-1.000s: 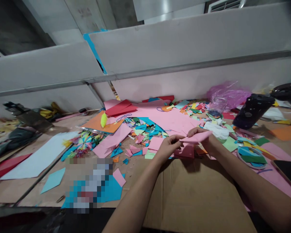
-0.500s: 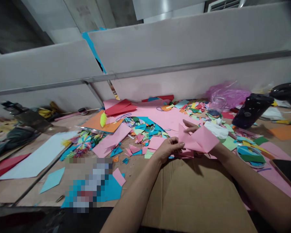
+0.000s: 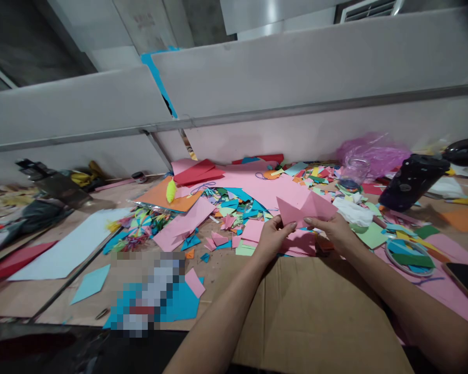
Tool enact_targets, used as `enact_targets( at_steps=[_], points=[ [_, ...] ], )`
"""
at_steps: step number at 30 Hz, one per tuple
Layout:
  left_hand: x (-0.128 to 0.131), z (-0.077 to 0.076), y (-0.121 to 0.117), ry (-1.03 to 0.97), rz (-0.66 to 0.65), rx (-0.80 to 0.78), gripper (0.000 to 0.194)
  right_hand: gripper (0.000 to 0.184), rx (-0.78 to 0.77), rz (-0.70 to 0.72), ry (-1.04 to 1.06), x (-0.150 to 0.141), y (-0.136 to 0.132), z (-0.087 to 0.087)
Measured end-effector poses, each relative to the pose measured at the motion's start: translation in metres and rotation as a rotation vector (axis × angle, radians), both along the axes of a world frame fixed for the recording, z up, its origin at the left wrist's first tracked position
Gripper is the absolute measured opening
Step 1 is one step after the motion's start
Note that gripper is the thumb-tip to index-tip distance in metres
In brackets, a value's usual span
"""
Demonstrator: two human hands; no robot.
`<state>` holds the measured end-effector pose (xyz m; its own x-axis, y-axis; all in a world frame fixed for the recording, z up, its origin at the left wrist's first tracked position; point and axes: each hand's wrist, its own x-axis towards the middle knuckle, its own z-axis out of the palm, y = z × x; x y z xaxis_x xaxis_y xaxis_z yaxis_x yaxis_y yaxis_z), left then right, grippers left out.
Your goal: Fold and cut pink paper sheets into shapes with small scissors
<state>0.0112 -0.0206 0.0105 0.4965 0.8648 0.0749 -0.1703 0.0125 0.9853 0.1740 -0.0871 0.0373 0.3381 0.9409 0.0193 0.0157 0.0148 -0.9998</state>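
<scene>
Between my two hands is a creased piece of pink paper (image 3: 304, 209), its upper edge dipping in a V between two raised corners. My left hand (image 3: 273, 236) pinches its lower left part, thumb in front. On the lower right, my right hand (image 3: 333, 229) grips it the same way, the thumb near the middle fold. Beneath the hands lie more pink sheets (image 3: 298, 244), partly hidden. Just below is a brown cardboard sheet (image 3: 320, 311). Left of my left hand, pink squares (image 3: 251, 230) rest on pale green ones.
Coloured paper scraps (image 3: 234, 205) cover the middle of the table. At right stand a dark tumbler (image 3: 412, 182), a glass jar (image 3: 353, 174) and a round tub of scraps (image 3: 409, 258). A dark bottle (image 3: 56, 184) is at far left, near a white sheet (image 3: 70, 246).
My right hand has come round to the front and now pinches the paper's lower right part. The paper has turned to face me, its two corners pointing up. My left hand keeps its hold.
</scene>
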Motion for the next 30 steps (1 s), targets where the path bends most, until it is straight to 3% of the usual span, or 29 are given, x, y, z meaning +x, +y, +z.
enact_targets(
  at_steps=[5, 8, 10, 13, 17, 20, 25, 30],
  points=[
    [0.0, -0.002, 0.006, 0.008, 0.08, -0.014, 0.032, 0.043, 0.013, -0.007, -0.107, 0.012, 0.004, -0.003],
    [-0.003, -0.003, 0.011, 0.008, 0.172, -0.011, 0.031, 0.038, 0.08, -0.121, -0.25, 0.038, 0.009, -0.005],
    [-0.006, -0.003, 0.012, 0.015, 0.2, -0.011, 0.031, 0.031, 0.051, -0.142, -0.507, 0.053, 0.01, -0.003],
    [-0.009, -0.001, 0.012, 0.017, 0.208, -0.025, 0.032, 0.02, -0.192, -0.006, -1.009, 0.064, 0.007, 0.003],
    [-0.01, 0.001, 0.009, -0.017, 0.194, -0.048, 0.034, 0.034, -0.353, 0.144, -1.417, 0.058, 0.002, 0.007],
    [-0.01, 0.001, 0.009, -0.041, 0.181, -0.065, 0.034, 0.035, -0.413, 0.144, -1.505, 0.053, 0.0, 0.008],
    [-0.009, -0.003, 0.012, -0.095, 0.162, -0.1, 0.033, 0.026, -0.38, 0.116, -1.6, 0.05, 0.002, 0.003],
    [-0.009, -0.007, 0.015, -0.101, 0.159, -0.111, 0.035, 0.022, -0.424, -0.03, -1.559, 0.053, 0.003, 0.003]
  ],
)
